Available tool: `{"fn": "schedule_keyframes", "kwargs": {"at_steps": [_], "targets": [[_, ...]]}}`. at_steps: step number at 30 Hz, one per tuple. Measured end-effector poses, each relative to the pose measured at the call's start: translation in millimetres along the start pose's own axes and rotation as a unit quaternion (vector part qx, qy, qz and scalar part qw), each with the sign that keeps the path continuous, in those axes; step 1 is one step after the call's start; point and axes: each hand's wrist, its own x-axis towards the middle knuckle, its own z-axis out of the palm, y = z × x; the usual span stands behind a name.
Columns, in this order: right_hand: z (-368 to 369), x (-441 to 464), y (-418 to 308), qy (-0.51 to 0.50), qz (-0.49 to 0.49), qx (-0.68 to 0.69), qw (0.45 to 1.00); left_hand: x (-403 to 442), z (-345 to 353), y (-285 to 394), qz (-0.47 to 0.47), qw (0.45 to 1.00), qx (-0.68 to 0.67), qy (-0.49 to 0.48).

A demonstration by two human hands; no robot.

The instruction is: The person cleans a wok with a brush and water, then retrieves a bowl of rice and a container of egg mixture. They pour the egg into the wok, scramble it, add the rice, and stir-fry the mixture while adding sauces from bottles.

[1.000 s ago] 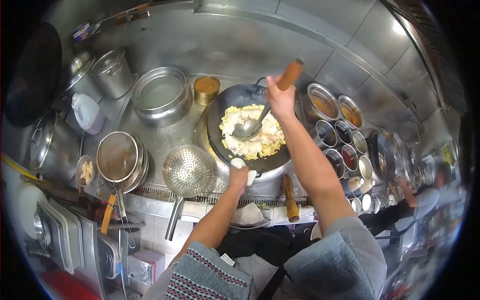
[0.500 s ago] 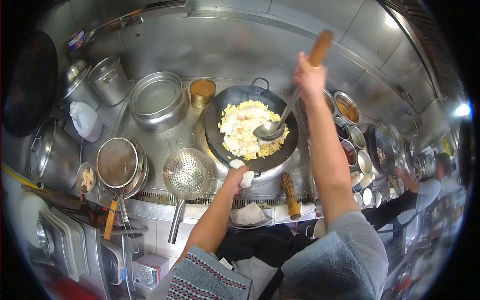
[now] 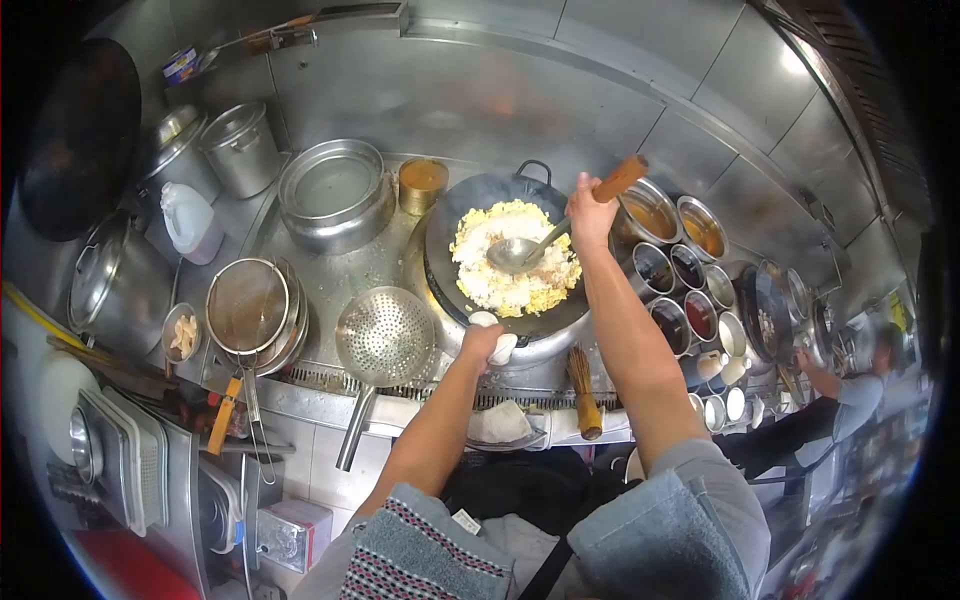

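Observation:
Rice and yellow egg pieces (image 3: 520, 285) lie in the dark wok (image 3: 447, 215). My right hand (image 3: 592, 212) is closed round the handle of a metal ladle (image 3: 514, 255), whose bowl rests on the rice near the middle of the wok. The ladle's wooden end sticks out up and to the right of the fist. At the wok's near rim, my left hand (image 3: 482, 342) is closed on a white cloth (image 3: 503, 348), which covers the place where a wok handle would be.
A perforated strainer (image 3: 385, 337), a mesh sieve (image 3: 248, 306) and a large water pot (image 3: 337, 195) stand left of the wok. A bamboo brush (image 3: 583, 393) lies in front. Right are sauce containers (image 3: 653, 267) and a co-worker's arm (image 3: 820, 376).
The ladle swung to the wok's right side half a second ago and has now come back left to the middle of the rice, with my right hand lower. My left hand keeps hold of the cloth.

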Motion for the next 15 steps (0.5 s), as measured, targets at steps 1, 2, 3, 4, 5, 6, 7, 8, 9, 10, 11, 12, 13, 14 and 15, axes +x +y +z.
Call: {"fn": "schedule_keyframes", "kwargs": {"at_steps": [1, 2, 3, 4, 5, 6, 7, 8, 9, 10, 11, 12, 13, 14, 15], "targets": [[3.1, 0.1, -8.2, -0.047, 0.018, 0.04, 0.998, -3.8, 1.4, -2.2, 0.023, 1.0, -0.018, 0.0], [6.0, -3.0, -15.6, -0.092, 0.041, 0.08, 0.992, -7.6, -2.5, -4.9, 0.042, 0.999, -0.035, 0.003], [2.1, 1.3, -60.5, -0.114, 0.026, 0.039, 0.992, -19.1, -5.8, -1.2, 0.031, 0.999, -0.018, 0.001], [0.3, 10.1, -102.8, -0.084, 0.038, 0.104, 0.99, -38.0, -8.8, 1.3, 0.033, 0.997, -0.073, -0.019], [-9.9, 21.4, -147.0, -0.08, 0.011, 0.12, 0.989, -65.0, -10.8, 3.8, 0.034, 0.991, -0.125, -0.042], [-22.3, 29.1, -189.4, -0.077, -0.036, 0.117, 0.99, -105.0, -8.1, 14.7, 0.021, 0.993, -0.117, -0.004], [-37.4, 34.4, -222.2, -0.091, -0.087, 0.138, 0.982, -155.3, -3.2, 34.3, 0.004, 0.991, -0.131, -0.009], [-50.9, 34.3, -244.2, -0.094, -0.107, 0.162, 0.977, -176.2, 0.6, 38.4, -0.023, 0.993, -0.115, 0.016], [-62.1, 38.3, -242.6, -0.139, -0.101, 0.176, 0.969, -168.1, 3.1, 36.0, -0.014, 0.992, -0.127, 0.009], [-69.6, 36.6, -240.4, -0.18, -0.091, 0.189, 0.961, -157.5, 4.4, 30.1, -0.008, 0.991, -0.136, 0.004], [-50.3, 25.1, -214.4, -0.092, -0.034, 0.127, 0.987, -138.0, 9.0, 35.2, -0.034, 0.986, -0.166, -0.007], [-22.7, 10.8, -166.0, 0.001, 0.018, 0.063, 0.998, -109.9, 8.8, 33.5, -0.037, 0.991, -0.122, -0.037], [-5.7, 8.7, -105.3, 0.04, 0.076, -0.263, 0.961, -89.4, 5.2, 19.6, -0.018, 0.992, -0.115, -0.049], [1.7, -5.7, -57.9, 0.01, 0.094, -0.087, 0.992, -73.4, 1.6, 3.2, 0.0, 0.992, -0.111, -0.063], [1.5, -11.7, -35.2, -0.026, 0.108, 0.088, 0.99, -65.2, -5.2, -28.4, 0.044, 0.994, -0.092, -0.043]]}}
